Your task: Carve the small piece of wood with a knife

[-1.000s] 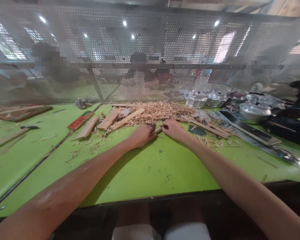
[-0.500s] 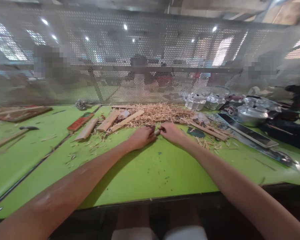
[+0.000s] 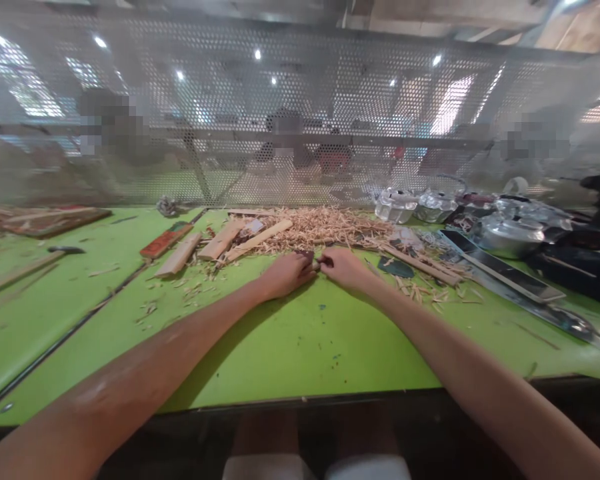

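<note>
My left hand (image 3: pixel 290 275) is closed, low over the green table, around a small piece whose kind I cannot make out. A dark reddish-brown patch (image 3: pixel 306 255) shows along its fingers. A short tan end (image 3: pixel 316 265) sticks out toward my right hand (image 3: pixel 342 268). The fingertips of that hand are pinched together right beside this end; what lies in the pinch is too small to tell. Just behind both hands spreads a heap of wood shavings (image 3: pixel 330 225).
Wooden slats (image 3: pixel 223 240) and an orange-red block (image 3: pixel 166 241) lie left, a hammer-like tool (image 3: pixel 65 250) farther left. On the right are a thin wooden strip (image 3: pixel 423 265), a long dark-faced bar (image 3: pixel 503 265) and shiny metal vessels (image 3: pixel 513 233). A perforated screen (image 3: pixel 300 160) stands behind, with people beyond.
The whole view has shifted slightly, so the scene sits a little farther right. My hands stay together at the same spot, and less of the tan end shows between them.
</note>
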Tool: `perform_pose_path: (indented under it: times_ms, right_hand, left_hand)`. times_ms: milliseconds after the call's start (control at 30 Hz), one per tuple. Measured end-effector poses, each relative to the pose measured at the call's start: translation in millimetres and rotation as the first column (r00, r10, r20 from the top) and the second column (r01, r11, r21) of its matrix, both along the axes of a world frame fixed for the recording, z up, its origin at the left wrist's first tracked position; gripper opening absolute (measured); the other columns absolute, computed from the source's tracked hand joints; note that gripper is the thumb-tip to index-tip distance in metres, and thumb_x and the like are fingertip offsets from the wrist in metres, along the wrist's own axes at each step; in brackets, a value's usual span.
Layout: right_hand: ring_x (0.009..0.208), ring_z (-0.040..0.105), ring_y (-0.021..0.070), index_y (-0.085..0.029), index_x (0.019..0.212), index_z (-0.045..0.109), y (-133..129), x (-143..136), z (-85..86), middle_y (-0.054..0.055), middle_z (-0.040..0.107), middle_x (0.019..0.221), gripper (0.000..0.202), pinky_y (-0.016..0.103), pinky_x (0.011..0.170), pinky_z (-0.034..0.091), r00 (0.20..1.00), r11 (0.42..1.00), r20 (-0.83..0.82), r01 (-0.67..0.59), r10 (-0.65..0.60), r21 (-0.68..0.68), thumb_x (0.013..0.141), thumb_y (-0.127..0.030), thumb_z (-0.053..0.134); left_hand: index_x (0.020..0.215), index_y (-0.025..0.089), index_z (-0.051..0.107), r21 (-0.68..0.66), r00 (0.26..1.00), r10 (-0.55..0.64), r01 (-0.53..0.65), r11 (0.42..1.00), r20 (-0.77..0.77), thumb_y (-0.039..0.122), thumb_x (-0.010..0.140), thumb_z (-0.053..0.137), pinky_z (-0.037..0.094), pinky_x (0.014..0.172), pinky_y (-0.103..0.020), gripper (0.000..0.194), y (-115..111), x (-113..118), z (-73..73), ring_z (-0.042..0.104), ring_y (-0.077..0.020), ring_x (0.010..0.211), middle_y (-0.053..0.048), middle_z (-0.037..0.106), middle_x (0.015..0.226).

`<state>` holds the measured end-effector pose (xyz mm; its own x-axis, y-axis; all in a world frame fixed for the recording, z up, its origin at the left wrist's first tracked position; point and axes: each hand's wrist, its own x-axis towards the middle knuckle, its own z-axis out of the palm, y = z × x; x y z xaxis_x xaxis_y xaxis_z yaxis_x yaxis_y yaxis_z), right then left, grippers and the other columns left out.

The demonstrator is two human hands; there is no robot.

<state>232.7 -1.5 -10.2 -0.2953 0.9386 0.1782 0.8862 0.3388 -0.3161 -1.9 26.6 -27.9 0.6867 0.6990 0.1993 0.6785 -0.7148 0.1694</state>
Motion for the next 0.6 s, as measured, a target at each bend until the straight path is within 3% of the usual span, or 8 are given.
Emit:
perform_pose_path:
  times_ms: [133,300,433,600]
  right_hand:
    - [0.089,0.072,0.0230,-0.023,0.110,0.087,0.4,-1.1,-2.4,0.009,0.086,0.102,0.017,0.033,0.084,0.055,0.999,0.999,-0.015,0.033,-0.033,-0.039,0.116,-0.022,0.072]
    - [0.103,0.076,0.0239,-0.019,0.114,0.089,9.9,15.0,4.1,0.012,0.091,0.116,0.016,0.032,0.087,0.050,0.988,0.988,-0.003,0.156,-0.156,0.006,0.114,-0.012,0.074]
    - [0.111,0.082,0.0236,-0.019,0.131,0.093,7.0,9.9,4.8,0.012,0.095,0.130,0.032,0.032,0.097,0.056,0.995,0.996,-0.044,0.085,-0.085,-0.017,0.113,-0.005,0.071]
    - [0.115,0.085,0.0252,-0.021,0.130,0.098,-3.2,-6.6,1.9,0.013,0.096,0.135,0.035,0.036,0.106,0.062,0.995,0.997,-0.079,-0.067,0.063,-0.044,0.117,-0.008,0.069]
  left_hand:
    - [0.100,0.024,0.073,0.019,1.000,-0.003,0.003,1.000,0.021,0.042,0.125,0.068,0.061,0.095,-0.041,0.031,0.5,-0.3,-1.1,0.081,-0.0328,0.108,-0.015,0.086,0.113]
    - [0.101,0.024,0.074,0.004,1.000,0.019,-0.019,1.000,-0.021,0.045,0.124,0.068,0.062,0.093,-0.042,0.032,-0.8,1.6,2.5,0.081,-0.0341,0.105,-0.017,0.086,0.111]
    - [0.102,0.023,0.075,0.019,0.999,0.023,-0.023,1.000,-0.025,0.043,0.124,0.068,0.062,0.093,-0.043,0.031,-1.3,2.2,2.1,0.081,-0.0341,0.105,-0.017,0.086,0.112]
    - [0.107,0.022,0.078,0.030,1.000,0.002,-0.002,1.000,-0.011,0.037,0.126,0.065,0.061,0.097,-0.040,0.027,-0.4,1.9,-0.5,0.081,-0.0314,0.109,-0.016,0.088,0.117]
